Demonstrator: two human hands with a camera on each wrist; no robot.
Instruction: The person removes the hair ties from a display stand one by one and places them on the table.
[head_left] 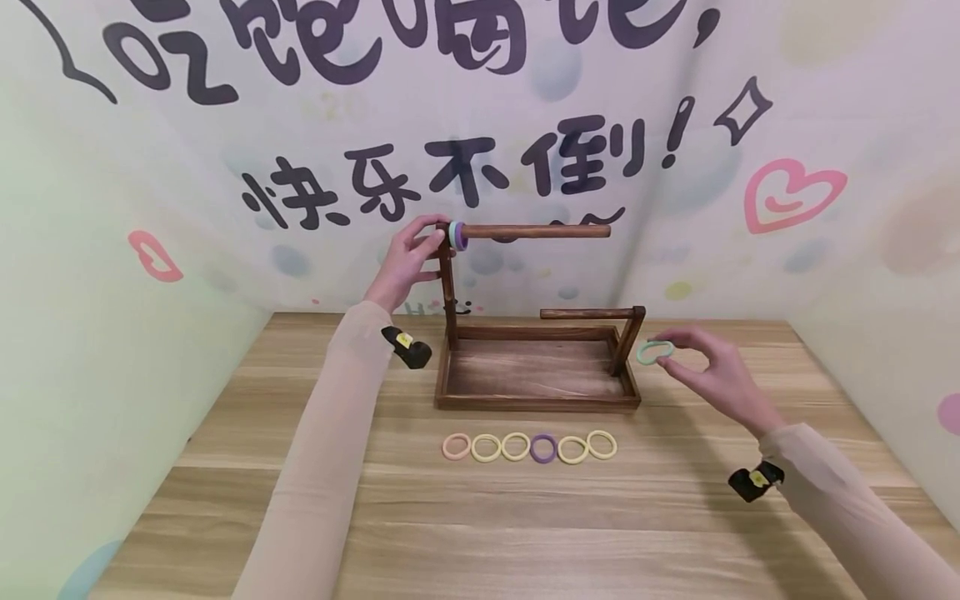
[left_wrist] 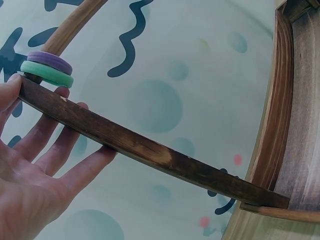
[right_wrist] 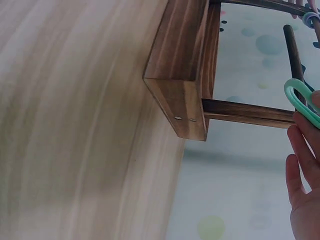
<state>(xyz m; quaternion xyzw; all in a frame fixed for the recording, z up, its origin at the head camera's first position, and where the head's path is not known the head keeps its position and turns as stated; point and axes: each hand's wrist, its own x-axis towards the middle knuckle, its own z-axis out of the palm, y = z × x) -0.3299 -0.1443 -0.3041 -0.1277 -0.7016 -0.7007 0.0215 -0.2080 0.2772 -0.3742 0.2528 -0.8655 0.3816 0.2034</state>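
A dark wooden stand [head_left: 540, 405] has a tray base, a tall post with an upper rod, and a short post with a lower rod. My left hand [head_left: 405, 262] grips the top of the tall post [left_wrist: 110, 132], thumb on one side and fingers on the other. A purple hair tie [left_wrist: 52, 61] and a mint green one [left_wrist: 47, 74] sit on the upper rod, beside that post. Right of the short post, my right hand [head_left: 716, 375] pinches another mint green hair tie [right_wrist: 291, 92] between thumb and fingers, apart from the stand in the head view.
In front of the stand, a row of hair ties lies on the wooden table [head_left: 480, 525]: one peach [head_left: 445, 447], one purple [head_left: 532, 449] and several yellow [head_left: 473, 450]. A printed wall cloth [head_left: 337, 275] hangs close behind the stand.
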